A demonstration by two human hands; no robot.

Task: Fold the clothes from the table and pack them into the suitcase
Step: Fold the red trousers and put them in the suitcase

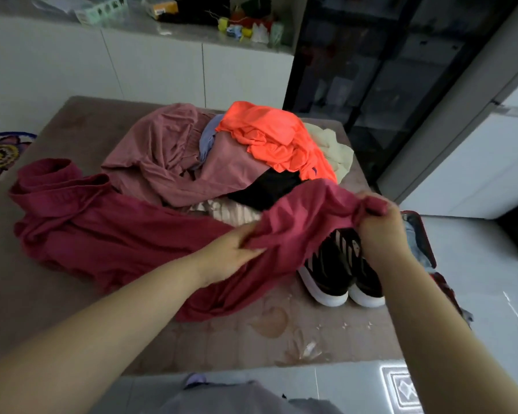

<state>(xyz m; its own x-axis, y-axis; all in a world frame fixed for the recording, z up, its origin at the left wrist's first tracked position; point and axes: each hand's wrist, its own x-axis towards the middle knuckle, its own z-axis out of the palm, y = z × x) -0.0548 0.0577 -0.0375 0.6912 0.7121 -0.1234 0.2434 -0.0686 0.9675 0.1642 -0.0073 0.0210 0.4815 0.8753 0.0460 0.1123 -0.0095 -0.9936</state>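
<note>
Both hands grip the dark red garment (117, 234) over the surface (72, 318): left hand (231, 255) fingers bunch its middle, right hand (380, 225) fingers clutch its raised end above 2 shoes (341, 276).

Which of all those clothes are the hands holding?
The dark red garment. The left hand and right hand both grip its bunched edge; the dusty pink garment, the bright orange garment and the black garment lie untouched behind it.
</note>
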